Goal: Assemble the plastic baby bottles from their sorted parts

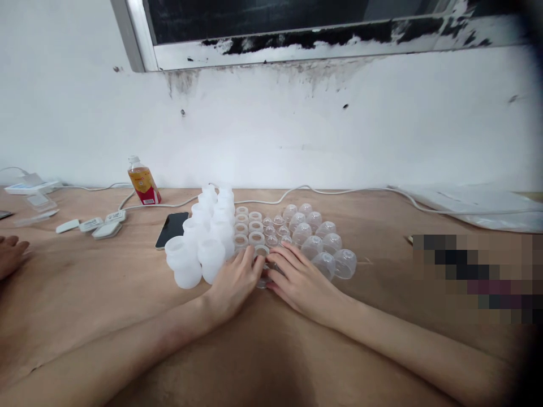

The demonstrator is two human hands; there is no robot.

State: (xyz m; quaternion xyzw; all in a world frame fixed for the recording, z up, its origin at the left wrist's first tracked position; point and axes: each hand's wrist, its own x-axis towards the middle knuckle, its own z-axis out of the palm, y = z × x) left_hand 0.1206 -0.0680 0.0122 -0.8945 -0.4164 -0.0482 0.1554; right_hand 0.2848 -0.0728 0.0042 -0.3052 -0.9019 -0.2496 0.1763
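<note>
My left hand (238,278) is low at the near end of the screw rings (256,238), its fingers bent and pressed together. Facing it from the right, my right hand (302,280) has its fingers curled over the near end of the clear bottle nipples (271,230). The fingertips of both hands meet around a small clear piece (262,282), mostly hidden by the fingers. White translucent bottles (187,273) stand in two rows left of my left hand. Clear domed caps (324,264) lie in rows beyond and right of my right hand.
Behind the bottles lie a phone (171,230) and a drink bottle (144,182). Small white devices (107,228) sit to the left. A white cable (292,192) runs along the wall. Another person's hand (12,253) rests at the left edge; plastic sheeting (466,206) lies at the right.
</note>
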